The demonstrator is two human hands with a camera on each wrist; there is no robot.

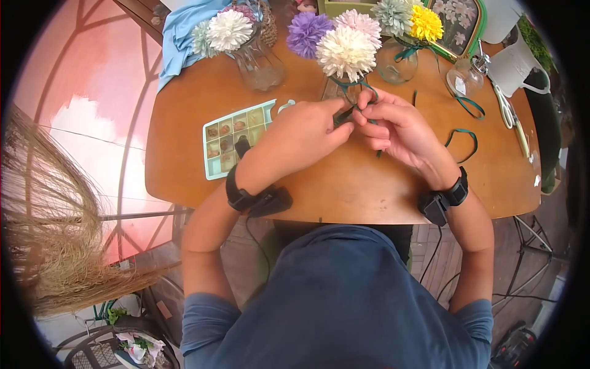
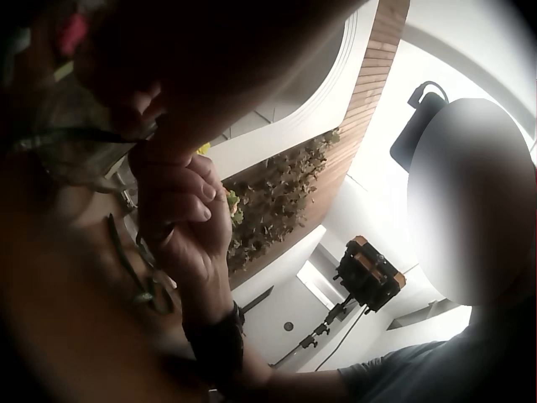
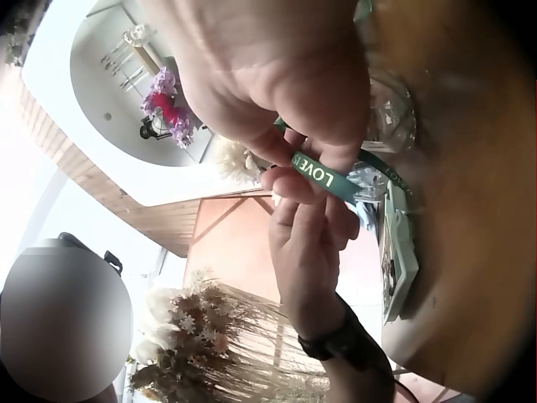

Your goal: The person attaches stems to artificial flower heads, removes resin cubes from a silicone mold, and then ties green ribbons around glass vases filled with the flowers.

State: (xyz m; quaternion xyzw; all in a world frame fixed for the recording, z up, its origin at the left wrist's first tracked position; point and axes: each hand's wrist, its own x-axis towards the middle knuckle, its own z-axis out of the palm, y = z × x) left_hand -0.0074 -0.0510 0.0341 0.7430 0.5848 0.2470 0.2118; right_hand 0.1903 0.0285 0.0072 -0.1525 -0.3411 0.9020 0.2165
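Both hands meet in front of a glass vase that holds a large cream flower. Between their fingertips runs a green ribbon with pale lettering that reads "LOVE". My left hand comes in from the left, back of the hand upward, and pinches the ribbon. From the other side my right hand pinches it too, with its lower fingers curled toward the palm. Ribbon loops stand by the vase's neck, just under the cream flower. In the left wrist view the left hand is dark and partly hidden.
A sectioned tray lies left of the hands. Glass vases with flowers line the back. To the right are cut ribbon pieces, scissors, a small glass bottle and a white pitcher.
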